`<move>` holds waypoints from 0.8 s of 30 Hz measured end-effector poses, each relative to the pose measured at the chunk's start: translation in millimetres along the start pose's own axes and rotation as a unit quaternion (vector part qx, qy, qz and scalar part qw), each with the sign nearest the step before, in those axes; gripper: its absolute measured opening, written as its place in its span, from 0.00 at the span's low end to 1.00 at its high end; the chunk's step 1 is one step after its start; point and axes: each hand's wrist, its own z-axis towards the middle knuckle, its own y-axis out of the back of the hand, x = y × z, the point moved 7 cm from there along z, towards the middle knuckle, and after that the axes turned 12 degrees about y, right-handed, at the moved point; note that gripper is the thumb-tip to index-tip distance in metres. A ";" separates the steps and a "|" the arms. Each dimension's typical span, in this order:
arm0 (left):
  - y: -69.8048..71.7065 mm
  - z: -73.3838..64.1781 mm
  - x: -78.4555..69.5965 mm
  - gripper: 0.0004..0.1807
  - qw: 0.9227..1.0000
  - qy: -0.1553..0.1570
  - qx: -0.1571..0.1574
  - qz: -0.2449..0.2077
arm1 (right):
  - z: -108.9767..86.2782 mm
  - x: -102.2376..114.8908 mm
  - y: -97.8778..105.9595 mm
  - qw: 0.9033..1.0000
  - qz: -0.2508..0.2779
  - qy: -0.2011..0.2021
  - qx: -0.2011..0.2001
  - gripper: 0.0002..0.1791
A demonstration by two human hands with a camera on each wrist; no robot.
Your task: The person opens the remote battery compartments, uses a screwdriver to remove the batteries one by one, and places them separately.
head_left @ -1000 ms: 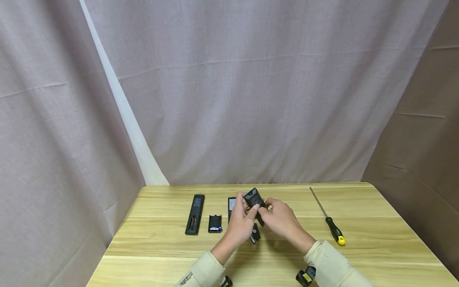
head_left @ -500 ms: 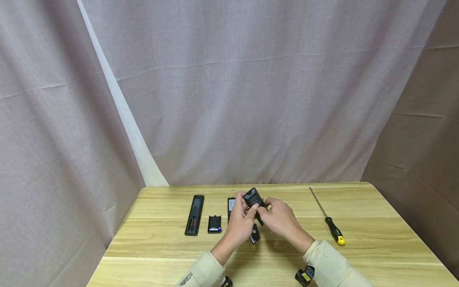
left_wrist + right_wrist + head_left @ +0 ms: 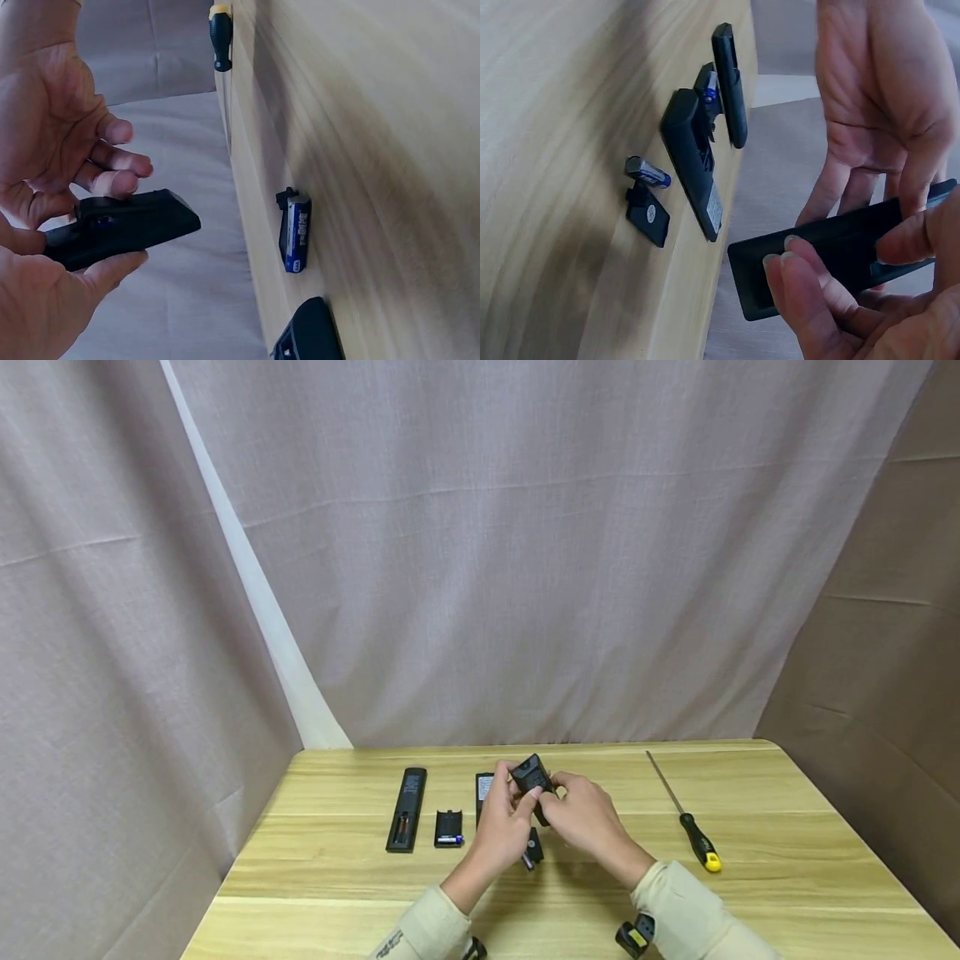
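Both hands hold a black remote control (image 3: pixel 531 774) above the table, its back side up. My left hand (image 3: pixel 501 823) grips it round its side, with the thumb along the near face. The thumb of my right hand (image 3: pixel 588 817) presses on the remote's back while the fingers curl at its edge. In the right wrist view, the right thumb and fingers lie over the remote's face (image 3: pixel 814 251). Below the hands, a small black battery cover (image 3: pixel 649 217) and a blue-and-silver battery (image 3: pixel 652 173) lie together. Another remote with a white label (image 3: pixel 485 786) is partly hidden behind the left hand.
At the left lies a black remote (image 3: pixel 406 810) with its battery compartment uncovered and batteries visible inside. Beside it is a black battery cover (image 3: pixel 449 821) with a battery (image 3: pixel 450 840) on it. A screwdriver (image 3: pixel 699 843) with black-and-yellow handle rests at the right. Curtains stand behind the table (image 3: pixel 787 860).
The held remote has tilted slightly within the hands, its lower end showing shorter. The grips stay the same, and the things on the table have not moved.
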 end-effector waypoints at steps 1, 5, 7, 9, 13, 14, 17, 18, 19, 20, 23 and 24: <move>0.2 0.1 0.1 0.16 1.000 -0.001 -0.001 0.005 | 0.2 -0.4 -0.3 1.000 0.000 0.000 -0.001 0.16; 0.5 0.3 1.4 0.15 1.000 0.003 0.000 0.006 | 0.8 -2.5 -1.7 1.000 -0.001 0.001 -0.003 0.17; 0.7 0.5 1.8 0.15 1.000 0.007 0.000 0.005 | 1.0 -2.7 -2.2 1.000 -0.003 0.003 -0.004 0.18; 1.0 0.8 1.9 0.15 1.000 0.009 -0.001 0.005 | 0.7 -2.7 -2.9 1.000 -0.003 0.005 -0.004 0.20; 2.4 1.9 3.3 0.15 1.000 0.010 -0.003 -0.007 | -1.6 -0.2 -2.9 1.000 -0.008 0.016 -0.006 0.23; 3.0 2.2 4.1 0.15 1.000 0.012 -0.004 -0.012 | -2.3 0.3 -3.1 1.000 -0.007 0.017 -0.006 0.24; 5.6 2.0 5.3 0.14 0.999 0.015 -0.009 -0.033 | -5.0 1.4 -3.1 1.000 -0.001 0.018 -0.009 0.23; 6.3 2.1 5.7 0.14 0.999 0.017 -0.011 -0.039 | -5.8 1.5 -3.2 1.000 0.002 0.018 -0.010 0.21; 6.9 2.1 5.9 0.14 0.999 0.019 -0.012 -0.045 | -6.3 1.8 -3.1 1.000 0.004 0.019 -0.012 0.19; 7.2 2.2 6.1 0.14 0.999 0.019 -0.013 -0.048 | -6.7 2.1 -2.8 1.000 0.003 0.023 -0.015 0.17; 8.6 2.9 6.3 0.14 0.998 0.020 -0.018 -0.052 | -7.6 5.2 -1.6 0.999 -0.003 0.044 -0.024 0.07; 9.2 3.1 6.0 0.14 0.998 0.020 -0.021 -0.053 | -7.9 6.4 -1.2 0.998 -0.005 0.053 -0.026 0.04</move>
